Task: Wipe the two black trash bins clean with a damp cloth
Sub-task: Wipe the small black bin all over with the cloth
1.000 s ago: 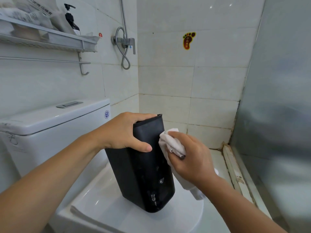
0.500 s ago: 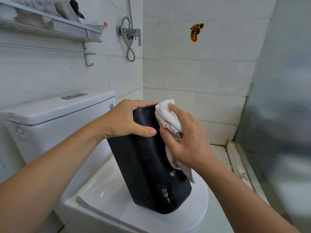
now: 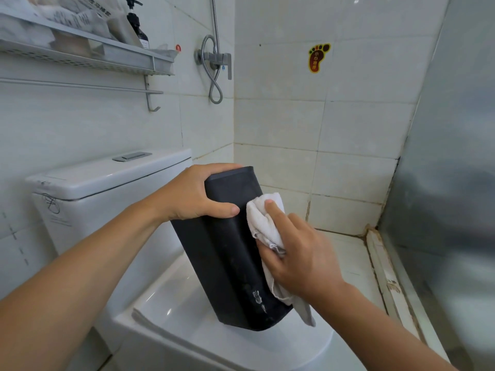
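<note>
Bin: one black trash bin (image 3: 230, 253) stands tilted on the closed toilet lid (image 3: 187, 325), its top leaning toward the cistern (image 3: 107, 180); no second bin in view.
Left hand: the left hand (image 3: 192, 194) is clamped over the bin's top edge, thumb across the near face, bracing it.
Right hand: the right hand (image 3: 300, 253) is bunched around the white cloth (image 3: 263, 220), pressing it flat to the bin's right-hand side, a loose tail hanging down past the base.
Step in hand: wiping that right side, by my read.
Doing it well: keep the left grip firm so the tilted bin doesn't skate on the glossy lid; run long, overlapping strokes from rim to base; work over the pale marks (image 3: 258, 298) low on the near face; refold the cloth to a clean patch; turn the bin to reach the remaining faces.
Change from half a second ago: the cloth sat up at the top corner then, and now it's lower on the side wall, with the bin leaning a touch further and the left grip unchanged.
</note>
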Motion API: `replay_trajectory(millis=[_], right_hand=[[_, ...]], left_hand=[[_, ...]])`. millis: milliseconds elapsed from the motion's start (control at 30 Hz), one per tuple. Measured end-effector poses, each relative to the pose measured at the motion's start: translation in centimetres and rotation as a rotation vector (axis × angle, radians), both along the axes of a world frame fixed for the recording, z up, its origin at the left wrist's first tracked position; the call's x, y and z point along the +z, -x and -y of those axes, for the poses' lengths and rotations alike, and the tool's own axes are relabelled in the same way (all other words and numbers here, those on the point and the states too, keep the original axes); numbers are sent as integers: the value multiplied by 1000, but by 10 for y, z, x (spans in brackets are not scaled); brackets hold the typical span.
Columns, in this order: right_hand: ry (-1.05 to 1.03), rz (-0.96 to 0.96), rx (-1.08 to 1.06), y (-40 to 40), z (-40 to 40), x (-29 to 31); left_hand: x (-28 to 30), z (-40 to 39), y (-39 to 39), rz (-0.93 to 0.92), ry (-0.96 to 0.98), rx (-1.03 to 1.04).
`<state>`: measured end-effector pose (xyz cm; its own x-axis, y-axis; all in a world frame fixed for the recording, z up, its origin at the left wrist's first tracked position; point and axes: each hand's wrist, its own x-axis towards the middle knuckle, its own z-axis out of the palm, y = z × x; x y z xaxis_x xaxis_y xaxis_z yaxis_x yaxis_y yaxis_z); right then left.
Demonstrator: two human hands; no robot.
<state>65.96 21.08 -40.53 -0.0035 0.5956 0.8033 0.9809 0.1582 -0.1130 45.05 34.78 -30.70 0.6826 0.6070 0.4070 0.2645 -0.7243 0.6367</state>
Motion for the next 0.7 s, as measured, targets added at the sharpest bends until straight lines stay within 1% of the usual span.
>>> replay_trajectory(millis=[67, 200, 267, 333, 433, 533, 633, 700], right_hand=[[-7, 19, 20, -2, 7, -5], [20, 112, 165, -8, 25, -20], [48, 115, 172, -11, 28, -24], [71, 45, 114, -16, 22, -19], [84, -125, 4, -20, 8, -8], [94, -242, -14, -18, -4, 3], [68, -185, -11, -8, -4, 7], [54, -79, 47, 1, 5, 1]], left_hand=[[-1, 0, -1, 18, 3, 5], [-3, -3, 1, 69, 17, 32], [-5, -2, 2, 76, 15, 24], [-5, -1, 2, 82, 17, 13], [-4, 3, 0, 82, 12, 12], [-4, 7, -6, 65, -19, 33], [-7, 6, -9, 84, -50, 105], [-9, 5, -7, 96, -64, 147]])
